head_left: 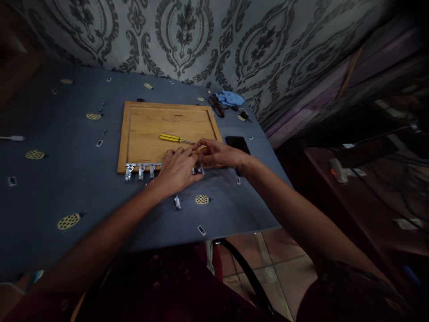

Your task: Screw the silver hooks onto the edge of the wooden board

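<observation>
A wooden panel (170,120) with a raised frame lies flat on the cloth-covered table. Several silver metal hook-shaped fittings (141,170) line its near edge. My left hand (179,170) rests over that edge, fingers laid on the wood and thumb out to the right, covering part of the row. Just right of it, my right hand (216,153) has thumb and fingers pinched together low over the panel; whatever is between them is hidden. A screwdriver (170,137) with a yellow handle lies on the panel, its shaft pointing toward my right fingers. One loose metal fitting (177,202) sits on the cloth.
Beyond the panel's right corner are sunglasses (217,106), a blue cloth (230,98) and a dark tool-like object (242,113). A black phone (237,144) lies beside the panel. Small screws (104,132) and a white cable end (16,138) are on the left. A patterned wall backs the table.
</observation>
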`<action>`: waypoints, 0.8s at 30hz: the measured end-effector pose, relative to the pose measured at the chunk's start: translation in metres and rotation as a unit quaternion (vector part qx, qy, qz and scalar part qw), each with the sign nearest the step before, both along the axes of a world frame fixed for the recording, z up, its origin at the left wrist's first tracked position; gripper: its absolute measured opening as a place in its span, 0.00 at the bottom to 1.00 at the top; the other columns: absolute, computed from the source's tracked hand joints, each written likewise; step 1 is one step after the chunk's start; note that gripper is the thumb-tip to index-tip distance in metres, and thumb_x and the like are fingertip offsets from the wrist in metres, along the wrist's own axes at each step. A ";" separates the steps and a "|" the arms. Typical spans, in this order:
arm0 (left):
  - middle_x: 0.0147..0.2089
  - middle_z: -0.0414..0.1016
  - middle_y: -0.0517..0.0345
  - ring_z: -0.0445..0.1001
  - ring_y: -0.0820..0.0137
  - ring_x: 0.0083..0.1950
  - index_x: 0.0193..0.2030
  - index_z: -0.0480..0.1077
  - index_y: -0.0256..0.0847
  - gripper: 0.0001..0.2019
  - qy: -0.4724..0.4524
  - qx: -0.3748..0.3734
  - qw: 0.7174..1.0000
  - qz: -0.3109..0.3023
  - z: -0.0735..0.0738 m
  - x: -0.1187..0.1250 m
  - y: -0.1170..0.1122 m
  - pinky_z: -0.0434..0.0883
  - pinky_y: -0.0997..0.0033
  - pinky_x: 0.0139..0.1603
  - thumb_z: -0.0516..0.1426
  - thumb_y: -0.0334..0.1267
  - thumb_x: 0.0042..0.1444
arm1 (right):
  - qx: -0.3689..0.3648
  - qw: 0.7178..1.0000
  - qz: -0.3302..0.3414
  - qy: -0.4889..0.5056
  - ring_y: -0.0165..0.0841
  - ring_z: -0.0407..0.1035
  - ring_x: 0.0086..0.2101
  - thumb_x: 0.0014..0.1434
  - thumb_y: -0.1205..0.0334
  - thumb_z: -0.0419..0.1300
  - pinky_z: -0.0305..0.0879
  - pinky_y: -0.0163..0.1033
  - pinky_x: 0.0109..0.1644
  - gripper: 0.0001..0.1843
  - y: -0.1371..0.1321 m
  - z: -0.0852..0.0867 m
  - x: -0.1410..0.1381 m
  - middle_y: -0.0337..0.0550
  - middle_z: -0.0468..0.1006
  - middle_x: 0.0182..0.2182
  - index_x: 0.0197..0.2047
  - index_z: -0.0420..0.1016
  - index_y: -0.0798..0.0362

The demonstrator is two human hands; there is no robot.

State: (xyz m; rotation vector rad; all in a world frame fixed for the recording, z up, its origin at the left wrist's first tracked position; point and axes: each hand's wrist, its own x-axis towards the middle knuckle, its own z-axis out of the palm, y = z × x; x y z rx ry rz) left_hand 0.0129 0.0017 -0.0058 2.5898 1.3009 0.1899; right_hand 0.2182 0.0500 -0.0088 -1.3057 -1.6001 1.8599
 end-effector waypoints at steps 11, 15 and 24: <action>0.64 0.77 0.42 0.72 0.48 0.66 0.60 0.74 0.36 0.22 0.007 0.003 1.000 -0.005 0.004 0.000 -0.001 0.68 0.48 0.63 0.64 0.49 0.68 | -0.002 1.000 -0.002 -0.006 0.25 0.70 0.26 0.54 0.64 0.76 0.64 0.29 0.29 0.24 0.002 0.000 0.002 0.31 0.78 0.28 0.48 0.68 0.50; 0.63 0.77 0.42 0.72 0.48 0.65 0.60 0.74 0.36 0.21 0.007 -0.003 1.000 -0.010 0.005 0.000 -0.001 0.68 0.48 0.63 0.63 0.49 0.69 | -0.011 1.000 0.000 0.002 0.25 0.70 0.27 0.55 0.66 0.75 0.64 0.29 0.30 0.23 0.001 0.001 0.003 0.30 0.76 0.28 0.49 0.69 0.49; 0.64 0.76 0.39 0.71 0.46 0.66 0.61 0.74 0.36 0.21 -0.006 0.004 1.000 -0.012 0.000 -0.001 0.000 0.68 0.44 0.64 0.63 0.48 0.69 | 0.000 0.999 -0.011 -0.033 0.25 0.69 0.27 0.56 0.72 0.70 0.62 0.29 0.29 0.19 0.003 0.002 -0.003 0.31 0.76 0.26 0.48 0.69 0.49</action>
